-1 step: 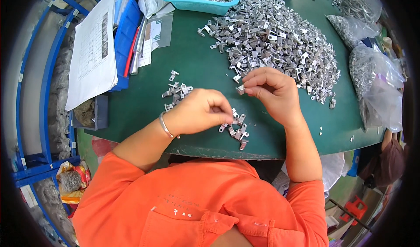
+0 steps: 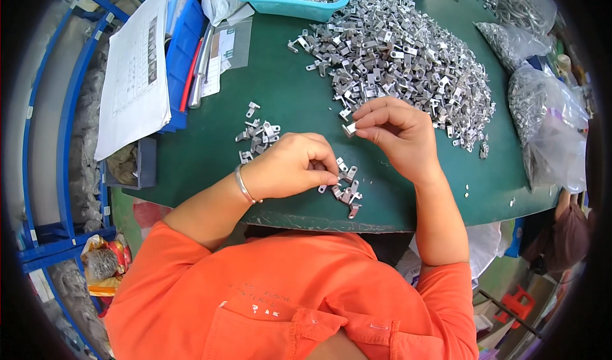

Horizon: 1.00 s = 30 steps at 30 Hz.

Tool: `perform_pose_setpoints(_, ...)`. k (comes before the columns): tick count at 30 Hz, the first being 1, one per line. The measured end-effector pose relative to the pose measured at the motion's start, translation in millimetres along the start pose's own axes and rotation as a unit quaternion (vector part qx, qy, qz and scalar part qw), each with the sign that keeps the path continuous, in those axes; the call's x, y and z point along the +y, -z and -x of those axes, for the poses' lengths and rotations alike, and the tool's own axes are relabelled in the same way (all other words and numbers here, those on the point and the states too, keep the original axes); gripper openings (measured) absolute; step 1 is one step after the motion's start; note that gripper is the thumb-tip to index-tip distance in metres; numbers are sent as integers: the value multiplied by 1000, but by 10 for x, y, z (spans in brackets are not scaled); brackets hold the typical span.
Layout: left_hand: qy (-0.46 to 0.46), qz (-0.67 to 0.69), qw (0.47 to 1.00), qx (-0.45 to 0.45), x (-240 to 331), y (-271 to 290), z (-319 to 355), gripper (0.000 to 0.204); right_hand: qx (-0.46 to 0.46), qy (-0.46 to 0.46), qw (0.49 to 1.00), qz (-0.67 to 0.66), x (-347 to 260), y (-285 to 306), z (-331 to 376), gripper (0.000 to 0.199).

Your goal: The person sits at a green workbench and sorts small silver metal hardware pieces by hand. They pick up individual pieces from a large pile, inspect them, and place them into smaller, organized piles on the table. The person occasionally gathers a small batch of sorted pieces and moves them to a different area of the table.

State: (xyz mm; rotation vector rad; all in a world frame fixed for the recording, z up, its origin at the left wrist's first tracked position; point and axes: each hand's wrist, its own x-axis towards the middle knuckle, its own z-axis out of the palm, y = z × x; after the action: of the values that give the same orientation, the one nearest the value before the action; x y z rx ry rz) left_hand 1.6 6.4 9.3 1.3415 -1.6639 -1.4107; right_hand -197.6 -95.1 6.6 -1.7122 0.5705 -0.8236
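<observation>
Head view is showing me a small stamped metal bracket [image 2: 349, 129] pinched between the thumb and fingertips of the right hand [image 2: 396, 137], just above the green table mat [image 2: 287, 98] at the near edge of the big heap of brackets [image 2: 401, 54]. I am judging it light, stiff, slick and sharp-edged, best gripped across its flat faces. My left hand [image 2: 290, 165] is curling closed, fingertips touching the small cluster of brackets [image 2: 344, 184] near me, another small cluster [image 2: 255, 133] lying just beyond its knuckles.
</observation>
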Motion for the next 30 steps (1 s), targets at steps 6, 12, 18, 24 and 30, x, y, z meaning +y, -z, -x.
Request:
perform_pose_setpoints(6,-25,227,959,166,-21,-143,-65,35,-17,-54,978,-202,-81,-48,25,15)
perform_pose_setpoints(12,-82,-51,984,153,97,-13,8,8,11,-42,996,81,-69,76,4,14)
perform_pose_setpoints(18,-122,-119,984,48,-75,-31,15,8,-1,171,881,441,90,-165,-140,12)
perform_pose_setpoints(24,-41,-75,992,91,-38,4,-20,11,47,19,962,267,42,-202,-69,16)
perform_pose_setpoints(30,-49,-34,989,132,-48,-72,-37,9,16,-277,867,-414,-106,83,80,17)
